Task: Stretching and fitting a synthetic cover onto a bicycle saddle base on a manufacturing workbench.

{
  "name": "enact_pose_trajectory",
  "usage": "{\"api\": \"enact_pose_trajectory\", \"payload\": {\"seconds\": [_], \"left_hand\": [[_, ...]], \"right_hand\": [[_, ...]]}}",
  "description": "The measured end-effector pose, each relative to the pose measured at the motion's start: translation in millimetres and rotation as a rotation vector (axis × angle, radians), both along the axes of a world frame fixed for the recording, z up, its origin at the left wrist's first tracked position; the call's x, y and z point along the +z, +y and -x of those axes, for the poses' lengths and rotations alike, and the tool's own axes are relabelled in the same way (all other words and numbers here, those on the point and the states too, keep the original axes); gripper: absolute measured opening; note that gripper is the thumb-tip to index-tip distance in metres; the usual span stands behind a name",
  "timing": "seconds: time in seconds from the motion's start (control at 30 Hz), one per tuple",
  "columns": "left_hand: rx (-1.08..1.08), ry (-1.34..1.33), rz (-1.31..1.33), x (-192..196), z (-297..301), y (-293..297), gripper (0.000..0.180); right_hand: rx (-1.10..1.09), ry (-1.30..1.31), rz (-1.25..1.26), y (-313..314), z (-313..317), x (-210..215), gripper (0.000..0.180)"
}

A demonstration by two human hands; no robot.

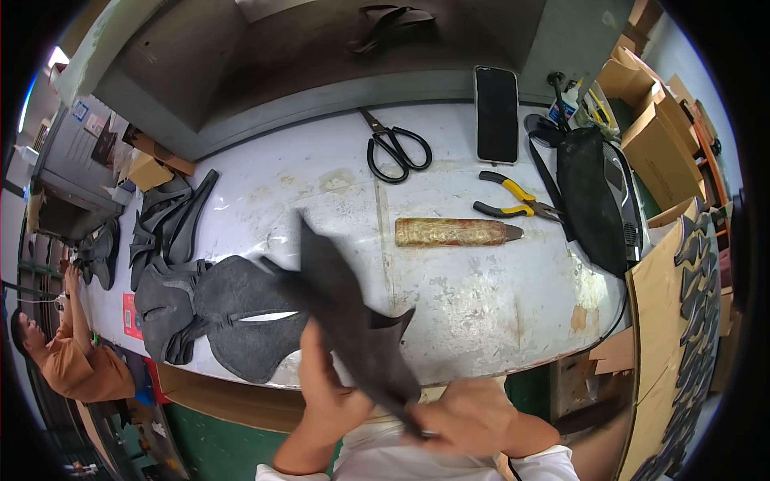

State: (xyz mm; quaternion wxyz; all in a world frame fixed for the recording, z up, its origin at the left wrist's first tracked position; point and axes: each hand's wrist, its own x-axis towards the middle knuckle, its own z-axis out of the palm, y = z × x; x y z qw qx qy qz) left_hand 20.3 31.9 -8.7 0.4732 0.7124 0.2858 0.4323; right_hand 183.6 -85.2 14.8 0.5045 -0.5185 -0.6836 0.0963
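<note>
Dark leathery piece (345, 293), streaked with motion blur, and it's up in both hands at the near edge of the white worktable (473, 321)! Pointed end aimed away from the person, narrow end angling down towards the lap. Left hand (330, 397) has it clamped by the near-left edge, thumb stretched up alongside. Over on the other side, right hand (473, 418) is closed around the narrow lower end; with that much blur, I can't fairly say just how the fingertips meet.

Just to the left, a flat dark cutout (249, 349) with a slit lies on the tabletop, its neighbour a stack of dark pieces (164, 313). Out beyond the hands, a wrapped-handle blade (449, 232) lies crosswise, with yellow-and-black pliers (517, 192) past it, handles spread. Further back, black-handled scissors (397, 152) and a dark-screened phone (497, 116). Far left, a co-worker in an orange-brown shirt (84, 369) has both arms raised to the table.
</note>
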Motion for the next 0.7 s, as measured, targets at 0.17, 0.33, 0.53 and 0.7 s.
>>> {"api": "enact_pose_trajectory", "payload": {"seconds": [0.17,0.33,0.53,0.7], "left_hand": [[-0.709,-0.999,0.964,-37,-4,-3,0.073],[-0.410,-0.405,0.995,-10,11,-27,0.079],[-0.534,-0.387,1.152,-10,18,-26,0.099],[-0.569,-0.311,1.341,7,13,-22,0.091]], "right_hand": [[0.069,0.427,0.084,-8,4,-14,0.047],[0.242,0.950,0.432,5,-1,-10,0.041],[-0.065,0.483,0.473,12,9,9,0.012],[-0.179,0.304,0.311,11,10,9,0.011]]}}
